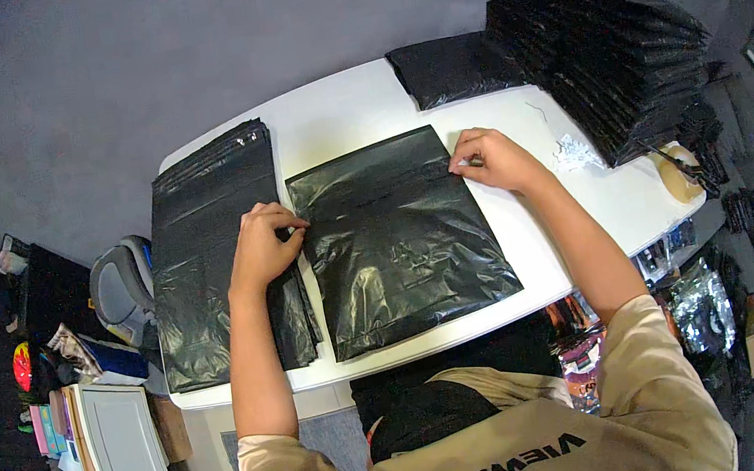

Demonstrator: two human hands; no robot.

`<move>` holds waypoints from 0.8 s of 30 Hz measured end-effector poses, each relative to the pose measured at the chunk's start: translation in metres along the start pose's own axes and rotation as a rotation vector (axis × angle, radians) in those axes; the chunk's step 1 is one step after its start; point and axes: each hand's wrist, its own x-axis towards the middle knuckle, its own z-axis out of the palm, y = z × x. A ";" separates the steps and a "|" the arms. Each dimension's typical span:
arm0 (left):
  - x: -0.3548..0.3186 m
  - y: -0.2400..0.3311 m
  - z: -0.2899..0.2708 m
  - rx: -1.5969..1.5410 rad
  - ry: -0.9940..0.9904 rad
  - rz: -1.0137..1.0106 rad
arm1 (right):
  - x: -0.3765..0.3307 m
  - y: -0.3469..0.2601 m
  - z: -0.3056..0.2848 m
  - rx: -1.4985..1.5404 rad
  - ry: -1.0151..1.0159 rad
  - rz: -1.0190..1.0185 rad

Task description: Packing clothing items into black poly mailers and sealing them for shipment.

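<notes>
A black plastic bag lies flat on the white table in front of me. My left hand pinches its left edge, thumb and fingers together. At the upper right edge of the same bag, my right hand closes its fingertips on the plastic. Beside it on the left rests a stack of black plastic bags, partly covered by my left forearm.
A tall, fanned pile of black bags stands at the far right, next to a flat folded black bag. A roll of tape sits at the right edge. On the left are a grey chair and a white cabinet.
</notes>
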 end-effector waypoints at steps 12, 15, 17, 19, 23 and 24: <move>0.000 0.004 -0.003 0.015 -0.022 -0.028 | 0.046 -0.052 0.051 -0.041 0.156 -0.153; -0.001 0.003 0.000 0.014 -0.022 -0.017 | 0.068 -0.074 0.092 -0.281 0.005 -0.082; 0.000 0.006 -0.001 0.029 -0.014 0.003 | 0.080 -0.076 0.102 -0.321 -0.068 -0.044; 0.000 0.006 -0.003 0.004 -0.016 -0.004 | 0.089 -0.073 0.109 -0.416 -0.055 0.038; 0.001 0.010 -0.005 0.014 -0.015 0.010 | 0.087 -0.062 0.114 -0.466 -0.147 0.117; 0.002 0.009 -0.005 0.018 -0.023 -0.002 | 0.087 -0.062 0.116 -0.465 -0.150 0.116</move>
